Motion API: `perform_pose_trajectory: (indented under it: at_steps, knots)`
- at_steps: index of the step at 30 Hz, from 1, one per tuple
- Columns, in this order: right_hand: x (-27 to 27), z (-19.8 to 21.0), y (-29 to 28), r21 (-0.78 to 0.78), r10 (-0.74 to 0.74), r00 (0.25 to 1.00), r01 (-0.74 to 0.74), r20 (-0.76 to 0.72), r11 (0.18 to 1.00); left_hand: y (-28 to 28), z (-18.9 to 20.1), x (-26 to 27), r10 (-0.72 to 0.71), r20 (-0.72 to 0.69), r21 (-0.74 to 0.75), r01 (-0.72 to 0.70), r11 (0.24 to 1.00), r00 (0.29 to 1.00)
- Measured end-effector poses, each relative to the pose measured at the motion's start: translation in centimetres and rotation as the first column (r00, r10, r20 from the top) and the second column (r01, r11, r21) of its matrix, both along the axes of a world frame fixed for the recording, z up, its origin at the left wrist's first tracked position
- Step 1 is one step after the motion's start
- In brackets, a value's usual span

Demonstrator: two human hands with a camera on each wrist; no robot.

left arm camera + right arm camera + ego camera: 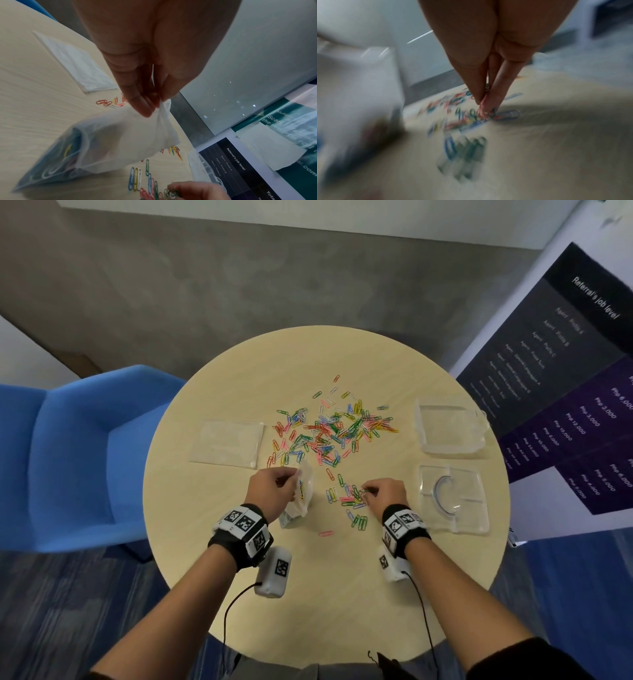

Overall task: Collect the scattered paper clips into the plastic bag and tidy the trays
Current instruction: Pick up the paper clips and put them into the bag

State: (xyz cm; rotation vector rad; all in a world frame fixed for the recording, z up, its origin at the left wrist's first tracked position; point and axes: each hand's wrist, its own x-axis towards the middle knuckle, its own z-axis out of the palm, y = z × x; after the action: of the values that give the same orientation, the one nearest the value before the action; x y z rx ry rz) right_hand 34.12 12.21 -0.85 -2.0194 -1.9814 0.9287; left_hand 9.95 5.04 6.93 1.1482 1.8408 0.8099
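Note:
Coloured paper clips (329, 429) lie scattered over the middle of the round table (239, 364), with a smaller cluster (352, 501) nearer me. My left hand (274, 487) pinches the rim of a clear plastic bag (301, 498) (120, 138), which stands on the table and holds several clips. My right hand (383, 491) pinches a few clips (171, 192) at the near cluster; its fingertips (485, 106) meet on them in the blurred right wrist view. Two clear trays sit to the right, one far (448, 429), one near (452, 498).
A second flat plastic bag (229, 443) lies on the table's left side. A blue chair (75, 453) stands close to the table on the left. A dark printed banner (561, 378) leans at the right. One pink clip (325, 533) lies alone near me.

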Motion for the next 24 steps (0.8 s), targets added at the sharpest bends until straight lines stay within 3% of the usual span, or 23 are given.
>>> perform_pose_trajectory:
  at_steps: [3, 4, 6, 8, 9, 13, 22, 24]
  knots:
    - [0.2, 1.2, -0.3, -0.119, -0.237, 0.933, 0.212, -0.272, 0.97, 0.3, 0.0, 0.3, -0.019, -0.019, 0.006, 0.019, 1.0, 1.0]
    - [-0.3, 2.0, -0.5, -0.226, -0.305, 0.862, 0.229, -0.405, 0.947, 0.4, 0.0, 0.4, -0.035, -0.038, 0.009, 0.036, 0.999, 0.999]
    - [-2.0, 3.6, -1.2, -0.442, -0.439, 0.621, 0.161, -0.65, 0.882, 0.7, 0.2, 0.6, -0.068, -0.076, 0.012, 0.069, 0.998, 0.995]
    - [-4.1, 5.1, -2.0, -0.565, -0.529, 0.411, 0.042, -0.742, 0.824, 1.0, 0.3, 0.8, -0.108, -0.12, 0.018, 0.11, 0.994, 0.987]
    - [-5.1, 5.5, -2.4, -0.589, -0.543, 0.372, -0.012, -0.753, 0.808, 1.1, 0.3, 0.9, -0.13, -0.149, 0.021, 0.135, 0.991, 0.98]
    - [-8.4, 6.1, -3.1, -0.631, -0.549, 0.432, -0.062, -0.715, 0.773, 1.2, 0.7, 1.0, -0.163, -0.211, 0.045, 0.176, 0.983, 0.964]
    - [-10.6, 6.2, -1.1, -0.798, -0.75, 0.372, 0.039, -0.547, 0.602, 0.5, 0.4, 1.3, -0.285, -0.321, 0.033, 0.312, 0.95, 0.903]
    - [-11.0, 6.6, -0.9, -0.787, -0.731, 0.417, 0.057, -0.54, 0.614, 0.4, 0.4, 1.3, -0.284, -0.311, 0.024, 0.307, 0.951, 0.907]
